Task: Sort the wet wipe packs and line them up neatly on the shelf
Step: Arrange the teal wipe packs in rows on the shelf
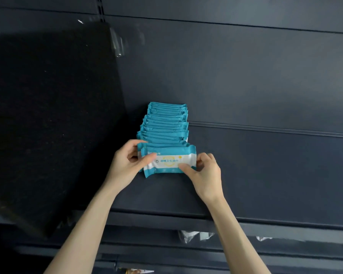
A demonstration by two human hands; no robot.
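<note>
At frame centre, the left hand (130, 161) and right hand (203, 171) pinch the short ends of the front wet wipe pack (169, 160), which closes a row of packs (165, 123) on the dark shelf (265, 165); the pack looks light, soft and slick-filmed, best held by its ends.

Bare left hand (125, 165) and right hand (205, 175), slender fingers (186, 168), long bare forearms (91, 224).
</note>
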